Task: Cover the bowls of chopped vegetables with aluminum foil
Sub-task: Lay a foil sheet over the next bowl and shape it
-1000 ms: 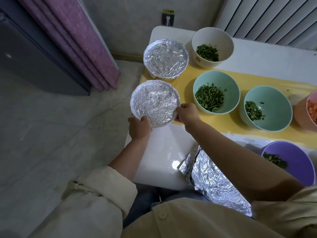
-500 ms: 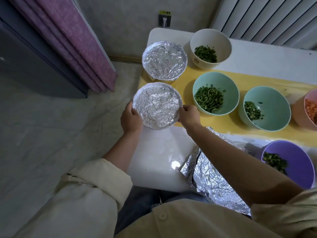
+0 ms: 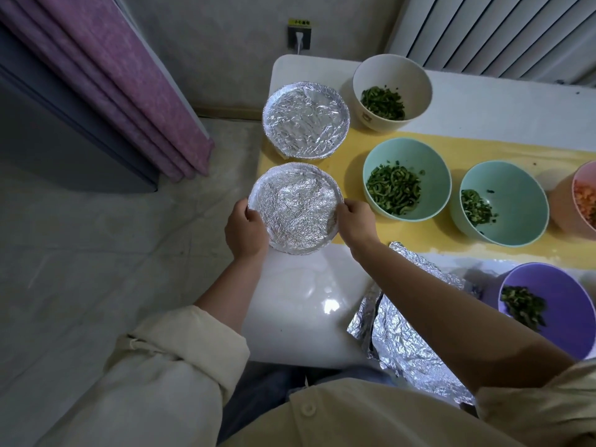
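Observation:
A foil-covered bowl (image 3: 295, 208) sits at the table's left edge, and both my hands grip its rim. My left hand (image 3: 245, 230) curls round its left side, my right hand (image 3: 354, 222) round its right side. Behind it stands a second foil-covered bowl (image 3: 305, 119). Uncovered bowls of chopped green vegetables are a cream bowl (image 3: 392, 91), two teal bowls (image 3: 407, 177) (image 3: 501, 203) and a purple bowl (image 3: 548, 306). A loose crumpled foil sheet (image 3: 416, 350) lies at the near edge, partly under my right forearm.
A pink bowl (image 3: 583, 201) with orange pieces is cut off at the right edge. A yellow strip (image 3: 451, 150) runs across the white table (image 3: 300, 304). Pink curtain (image 3: 129, 82) and floor lie to the left, a radiator (image 3: 503, 30) behind.
The foil-covered bowl in my hands has shifted slightly away from me toward the yellow strip. My left hand moved from its near edge to its left side.

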The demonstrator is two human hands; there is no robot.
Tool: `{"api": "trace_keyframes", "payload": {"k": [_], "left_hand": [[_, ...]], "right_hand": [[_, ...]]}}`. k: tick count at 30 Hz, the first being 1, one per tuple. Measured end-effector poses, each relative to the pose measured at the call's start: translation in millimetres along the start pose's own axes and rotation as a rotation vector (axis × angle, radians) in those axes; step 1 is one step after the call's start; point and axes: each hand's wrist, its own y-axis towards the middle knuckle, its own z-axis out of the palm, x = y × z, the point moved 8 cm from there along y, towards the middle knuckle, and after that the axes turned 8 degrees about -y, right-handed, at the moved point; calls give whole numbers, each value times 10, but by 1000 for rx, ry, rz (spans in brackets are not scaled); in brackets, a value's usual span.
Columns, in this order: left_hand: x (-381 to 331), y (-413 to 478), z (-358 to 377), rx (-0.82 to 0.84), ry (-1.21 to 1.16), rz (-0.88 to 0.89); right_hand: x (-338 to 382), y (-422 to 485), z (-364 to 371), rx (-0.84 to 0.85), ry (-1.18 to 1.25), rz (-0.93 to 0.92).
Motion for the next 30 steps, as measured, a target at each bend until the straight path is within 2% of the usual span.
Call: {"api": "trace_keyframes", "payload": {"k": [8, 15, 17, 19, 21, 23, 25, 27, 30], "left_hand": [[9, -119, -90, -72, 40, -67], [123, -26, -96, 34, 15, -85], [57, -37, -203, -47, 33, 12], [-160, -166, -289, -135, 49, 258], [-392, -389, -253, -124, -16, 477], [-597, -627, -98, 11, -149, 592], [-724, -822, 151, 188, -230, 622], [-734, -962, 528, 448, -244, 503], [-606, -1193, 1069, 789, -160, 208]], "right_hand": [[103, 81, 60, 2, -88, -45], [-33, 121, 104, 120, 33, 7], [-26, 61, 36, 131, 54, -23], [20, -106, -99, 120, 77, -93], [-118, -256, -264, 82, 170, -66], [-387, -337, -466, 16, 268, 9], [-625, -375, -658, -26, 334, 85], [-789, -355, -829, -28, 421, 169], [-836, -225, -987, 41, 561, 246]]}}
